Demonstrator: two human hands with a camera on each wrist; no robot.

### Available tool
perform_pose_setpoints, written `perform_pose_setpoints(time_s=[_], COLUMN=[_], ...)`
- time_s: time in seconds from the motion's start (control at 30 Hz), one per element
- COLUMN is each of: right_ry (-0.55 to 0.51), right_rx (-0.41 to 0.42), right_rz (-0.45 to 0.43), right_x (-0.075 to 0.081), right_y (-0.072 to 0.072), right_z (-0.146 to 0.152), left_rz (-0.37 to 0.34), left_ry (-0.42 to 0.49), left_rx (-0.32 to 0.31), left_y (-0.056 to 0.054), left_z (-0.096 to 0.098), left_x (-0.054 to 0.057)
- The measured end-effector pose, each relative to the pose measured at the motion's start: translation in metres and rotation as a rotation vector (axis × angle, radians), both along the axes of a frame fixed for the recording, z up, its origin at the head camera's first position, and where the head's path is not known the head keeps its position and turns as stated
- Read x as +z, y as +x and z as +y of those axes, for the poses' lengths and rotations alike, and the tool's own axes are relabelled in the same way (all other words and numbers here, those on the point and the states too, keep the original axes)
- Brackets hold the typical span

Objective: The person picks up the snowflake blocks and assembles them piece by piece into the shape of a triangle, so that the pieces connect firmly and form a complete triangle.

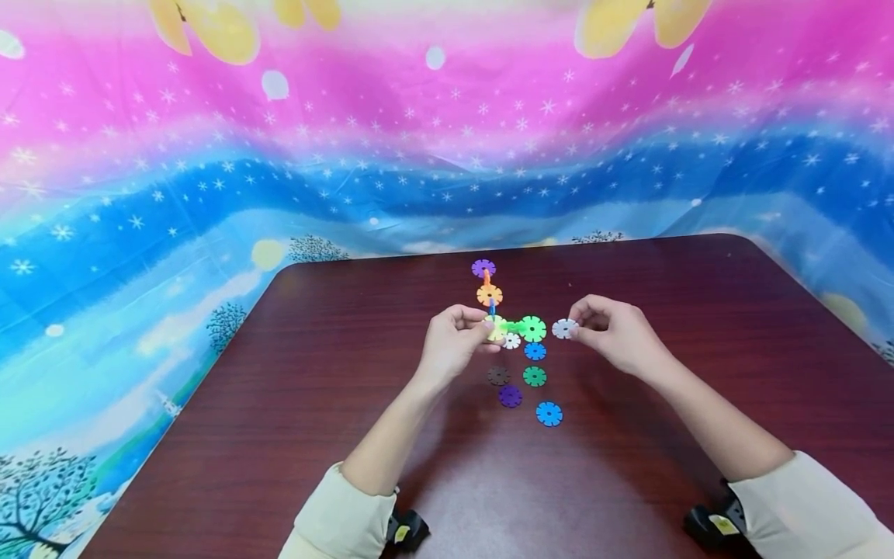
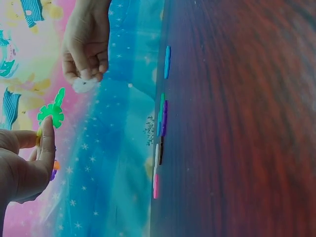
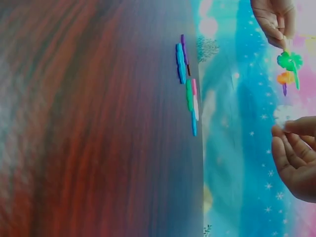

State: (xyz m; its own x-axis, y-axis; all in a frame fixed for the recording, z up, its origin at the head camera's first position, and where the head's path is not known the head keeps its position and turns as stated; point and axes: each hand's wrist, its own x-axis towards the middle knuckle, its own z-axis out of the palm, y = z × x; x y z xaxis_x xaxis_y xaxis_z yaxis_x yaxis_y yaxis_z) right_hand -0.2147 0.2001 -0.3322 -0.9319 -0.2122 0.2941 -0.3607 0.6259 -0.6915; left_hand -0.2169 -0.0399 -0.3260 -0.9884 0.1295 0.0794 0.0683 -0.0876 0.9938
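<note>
My left hand (image 1: 447,345) pinches a yellow notched disc (image 1: 497,329), part of a joined chain of snowflake-shaped plastic discs. A bright green disc (image 1: 533,329) sits on the chain's right side, linked through another green disc seen edge-on. Towards the back the chain runs through a blue piece (image 1: 492,307) and an orange disc (image 1: 490,296) to a purple disc (image 1: 483,269). Between thumb and fingers, my right hand (image 1: 618,334) holds a white disc (image 1: 564,329), apart from the green one by a small gap. Both hands are raised above the table in the wrist views.
Loose discs lie on the dark wooden table (image 1: 335,373) below the hands: blue (image 1: 549,414), purple (image 1: 511,396), brown (image 1: 499,376), green (image 1: 535,377) and others. A pink disc (image 2: 156,186) shows edge-on in the left wrist view. A patterned cloth (image 1: 447,140) hangs behind the table.
</note>
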Motion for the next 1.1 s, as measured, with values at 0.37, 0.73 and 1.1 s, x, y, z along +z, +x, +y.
perform_pose_setpoints(time_s=[0.37, 0.73, 1.1], right_ry=[-0.099, -0.076, -0.112], right_rx=[0.011, 0.027, 0.027], right_rz=[0.007, 0.057, 0.182], right_x=[0.004, 0.002, -0.001], right_y=[0.011, 0.012, 0.011], right_z=[-0.006, -0.012, -0.017], left_rz=[0.012, -0.004, -0.039], left_ry=[0.011, 0.032, 0.094], left_rx=[-0.001, -0.008, -0.005], left_y=[0.000, 0.000, -0.001], left_z=[0.001, 0.003, 0.003], left_x=[-0.002, -0.001, -0.001])
